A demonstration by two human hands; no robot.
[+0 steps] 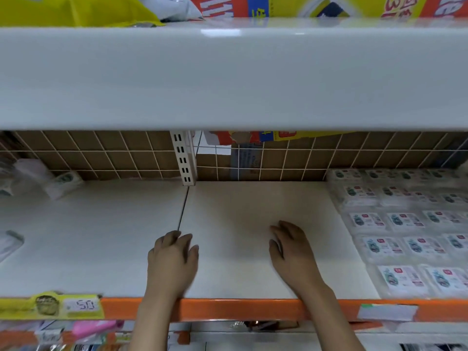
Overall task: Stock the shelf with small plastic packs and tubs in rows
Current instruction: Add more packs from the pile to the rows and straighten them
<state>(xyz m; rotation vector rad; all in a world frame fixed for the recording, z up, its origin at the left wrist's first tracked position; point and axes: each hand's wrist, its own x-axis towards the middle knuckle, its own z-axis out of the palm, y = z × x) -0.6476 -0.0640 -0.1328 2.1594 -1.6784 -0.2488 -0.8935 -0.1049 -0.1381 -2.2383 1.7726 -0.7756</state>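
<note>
Both arms reach in over the orange front lip (228,309) of a smooth, matte white shelf (240,211), and neither hand holds anything. The left hand (172,259) lies palm down near the thin dark seam (182,209) where two shelf boards meet, its fingers loosely bent and close together, the tips right at the seam. The right hand (291,249) lies palm down on the right board, fingers slightly curled and only a little apart; whether the tips press the board I cannot tell, since both hands are blurred. The small plastic packs (405,239) lie flat in neat rows on the right end of the shelf, glossy clear wrappers with white rectangular labels, reaching from the wire back almost to the front lip and well apart from the right hand. Between them and the seam the board is bare. A few soft, blurred packs (60,183) lean at the far left near the back. Behind runs a white wire grid (101,158) in front of brown cardboard, split by a slotted metal upright (184,160). The broad, rounded edge of the upper shelf (228,77) hangs low overhead. A yellow price tag (50,305) sticks to the lip at left.
</note>
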